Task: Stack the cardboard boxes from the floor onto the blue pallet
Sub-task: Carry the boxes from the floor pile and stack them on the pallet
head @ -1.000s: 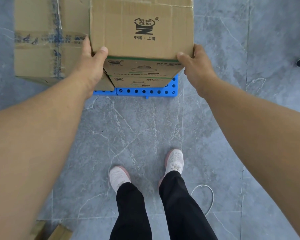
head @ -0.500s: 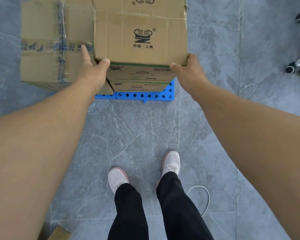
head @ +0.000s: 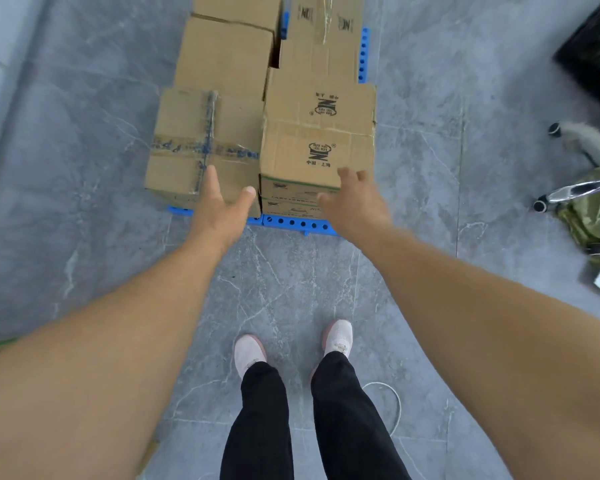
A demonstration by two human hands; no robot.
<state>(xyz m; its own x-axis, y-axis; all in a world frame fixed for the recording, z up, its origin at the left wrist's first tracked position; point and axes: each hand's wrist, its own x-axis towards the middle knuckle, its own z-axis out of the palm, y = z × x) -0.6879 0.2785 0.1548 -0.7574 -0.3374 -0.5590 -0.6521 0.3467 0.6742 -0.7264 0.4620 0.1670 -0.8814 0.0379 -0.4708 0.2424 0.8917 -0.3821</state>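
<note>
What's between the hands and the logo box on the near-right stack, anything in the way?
Nothing visible. The left hand and right hand are open in front of the logo box, which sits on flatter boxes on the blue pallet. The taped box stands beside it to the left, not between.

Brown boxes point(head: 317, 147), blue pallet point(head: 298, 224), grey marbled floor point(head: 84, 237).

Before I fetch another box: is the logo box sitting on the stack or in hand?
On the stack. The logo box rests on flatter boxes; left hand and right hand are open.
</note>
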